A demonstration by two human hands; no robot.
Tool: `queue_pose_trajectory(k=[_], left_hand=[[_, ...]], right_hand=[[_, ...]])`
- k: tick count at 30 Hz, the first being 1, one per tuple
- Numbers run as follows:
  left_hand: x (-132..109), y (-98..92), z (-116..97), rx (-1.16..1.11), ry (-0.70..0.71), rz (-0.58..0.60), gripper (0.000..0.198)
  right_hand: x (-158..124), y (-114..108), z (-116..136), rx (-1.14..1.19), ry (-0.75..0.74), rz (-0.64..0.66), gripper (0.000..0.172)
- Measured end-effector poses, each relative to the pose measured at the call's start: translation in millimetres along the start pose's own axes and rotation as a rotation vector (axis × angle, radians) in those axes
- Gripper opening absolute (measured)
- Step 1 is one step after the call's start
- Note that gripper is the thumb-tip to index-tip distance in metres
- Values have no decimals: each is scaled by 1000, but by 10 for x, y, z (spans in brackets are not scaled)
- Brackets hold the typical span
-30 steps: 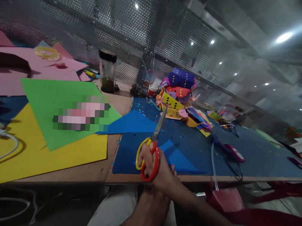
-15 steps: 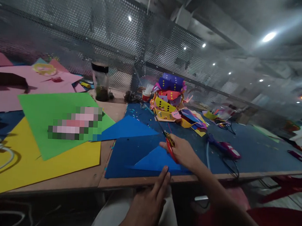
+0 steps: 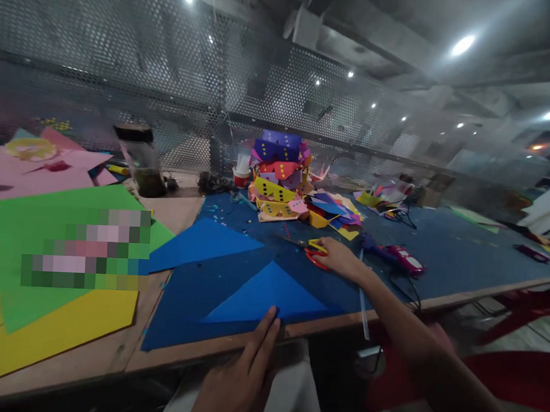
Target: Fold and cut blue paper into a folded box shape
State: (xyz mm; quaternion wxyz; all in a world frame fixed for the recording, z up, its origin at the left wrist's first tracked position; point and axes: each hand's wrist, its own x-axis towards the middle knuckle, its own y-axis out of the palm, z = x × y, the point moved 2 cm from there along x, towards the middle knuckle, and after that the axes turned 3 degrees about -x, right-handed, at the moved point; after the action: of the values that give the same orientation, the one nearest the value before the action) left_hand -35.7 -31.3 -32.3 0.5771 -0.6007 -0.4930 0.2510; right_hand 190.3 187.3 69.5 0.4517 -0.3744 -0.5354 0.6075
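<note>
My left hand [image 3: 245, 362] reaches up from the bottom with its fingers stretched out, fingertips on the near edge of a blue paper triangle [image 3: 271, 291]. Its thumb is mostly hidden. To the right and farther back, my right hand [image 3: 339, 255] is closed on the handles of red and yellow scissors [image 3: 316, 253]. The scissors lie low over the dark blue mat [image 3: 174, 323], handles spread, blades pointing left. Another blue paper piece [image 3: 205, 242] lies to the left of the triangle, partly over the mat's left edge.
Green paper [image 3: 70, 306] and yellow paper [image 3: 91, 331] overlap at left, partly under a blurred patch. A dark-lidded jar [image 3: 142, 161], a paper cup [image 3: 241, 173] and stacked decorated paper shapes [image 3: 279, 170] stand behind. A glue gun [image 3: 404, 260] lies right, near a clear stick [image 3: 364, 301].
My right hand has moved away from the triangle with the scissors, which now lie flatter and point left. More of the triangle shows. The view has shifted rightward; my left fingertips stay on the paper.
</note>
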Motion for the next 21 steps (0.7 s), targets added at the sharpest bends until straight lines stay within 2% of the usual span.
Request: queue_pose_trajectory(k=[4, 6, 7, 9, 11, 14, 18, 21], left_hand=[[-3, -26, 29, 6, 7, 9, 68], [-4, -48, 44, -6, 17, -1, 68], [-4, -59, 50, -14, 26, -11, 68], [-3, -81, 60, -26, 40, -28, 71], [-1, -98, 64, -45, 54, -38, 74], [0, -120, 63, -66, 65, -46, 74], [-10, -159, 90, -66, 60, -70, 69], [-2, -247, 148, -27, 93, -201, 53]], right_hand=[[-60, -58, 32, -4, -44, -84, 39], [-235, -106, 123, 6, -72, -143, 35], [-355, -120, 190, 28, -111, -154, 28], [-629, -98, 363, 217, -280, -78, 11], [-883, -28, 527, 328, -390, 20, 8], [-1094, 96, 668, 307, -377, 2, 11], [-1095, 184, 695, 337, -321, 14, 5], [-1058, 167, 687, 394, -333, 33, 7]])
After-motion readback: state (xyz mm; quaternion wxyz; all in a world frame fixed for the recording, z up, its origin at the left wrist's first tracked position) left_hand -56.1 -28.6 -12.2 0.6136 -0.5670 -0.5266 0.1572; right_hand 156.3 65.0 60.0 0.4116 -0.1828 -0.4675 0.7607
